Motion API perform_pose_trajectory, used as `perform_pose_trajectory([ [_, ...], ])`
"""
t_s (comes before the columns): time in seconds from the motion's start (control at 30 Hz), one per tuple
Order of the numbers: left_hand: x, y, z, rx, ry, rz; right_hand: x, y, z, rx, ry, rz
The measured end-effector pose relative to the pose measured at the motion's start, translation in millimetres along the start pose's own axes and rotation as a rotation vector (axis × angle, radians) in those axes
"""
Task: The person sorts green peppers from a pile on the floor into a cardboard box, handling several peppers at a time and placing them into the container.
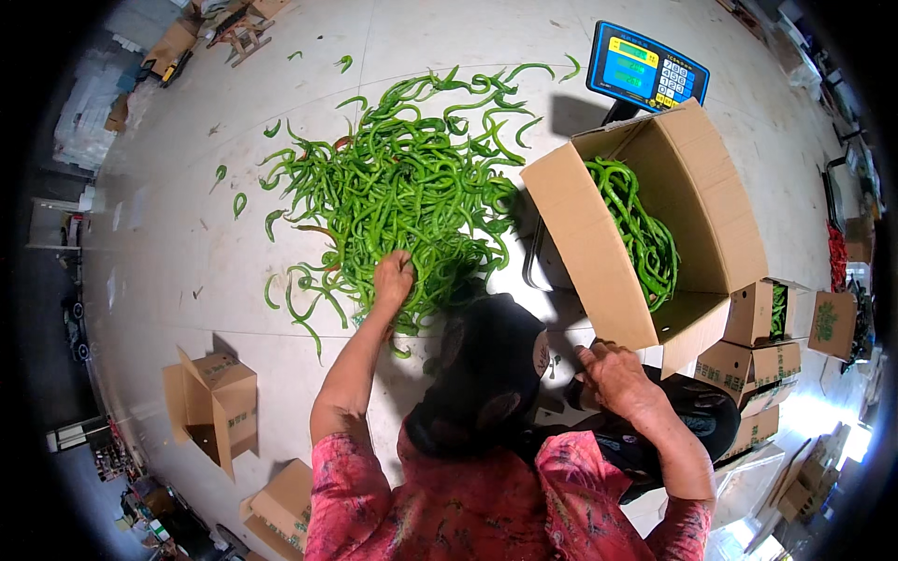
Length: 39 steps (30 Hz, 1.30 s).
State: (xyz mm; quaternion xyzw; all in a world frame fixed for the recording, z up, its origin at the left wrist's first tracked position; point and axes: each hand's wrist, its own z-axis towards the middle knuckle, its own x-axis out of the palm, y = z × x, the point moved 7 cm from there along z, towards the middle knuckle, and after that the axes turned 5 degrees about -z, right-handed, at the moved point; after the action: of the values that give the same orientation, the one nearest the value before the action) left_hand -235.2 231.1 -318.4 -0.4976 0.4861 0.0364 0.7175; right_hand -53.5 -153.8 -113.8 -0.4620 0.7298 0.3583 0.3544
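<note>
A wide heap of long green chili peppers (pixel 407 182) lies on the pale floor, with a few reddish ones mixed in. My left hand (pixel 393 279) reaches down to the near side of this heap, fingers curled. Whether it grips a pepper is hidden. To the right, an open cardboard carton (pixel 708 168) stands on a scale and holds green peppers (pixel 635 231) along its left side. My right hand (pixel 617 375) is by my knee, just below the carton's near corner. Its fingers are bent, and I cannot see whether they hold anything.
The scale's display (pixel 647 66) rises behind the carton. Filled and stacked cartons (pixel 751 365) stand at the right. Two more cartons are at the lower left, one open (pixel 214 407) and another (pixel 280 508) nearer me. Stray peppers (pixel 240 205) lie left of the heap.
</note>
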Motion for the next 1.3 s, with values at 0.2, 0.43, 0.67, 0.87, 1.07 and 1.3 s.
perform_pose_trajectory([
  [0.2,-4,-28,62,0.064,-0.185,0.228,8,-4,6,0.026,0.009,0.000],
  [0.43,-2,31,91,-0.417,0.101,0.350,13,-5,9,0.033,-0.013,0.071],
  [0.67,23,20,43,-0.068,0.066,0.221,1,-3,12,-0.003,-0.040,0.049],
  [0.87,20,6,33,0.027,0.227,0.123,12,-3,9,-0.018,-0.029,0.037],
  [1.07,4,-38,94,0.138,0.207,0.274,4,-7,8,-0.004,-0.056,0.053],
  [1.3,7,-57,120,0.271,0.335,0.563,11,-10,13,-0.014,-0.067,0.048],
])
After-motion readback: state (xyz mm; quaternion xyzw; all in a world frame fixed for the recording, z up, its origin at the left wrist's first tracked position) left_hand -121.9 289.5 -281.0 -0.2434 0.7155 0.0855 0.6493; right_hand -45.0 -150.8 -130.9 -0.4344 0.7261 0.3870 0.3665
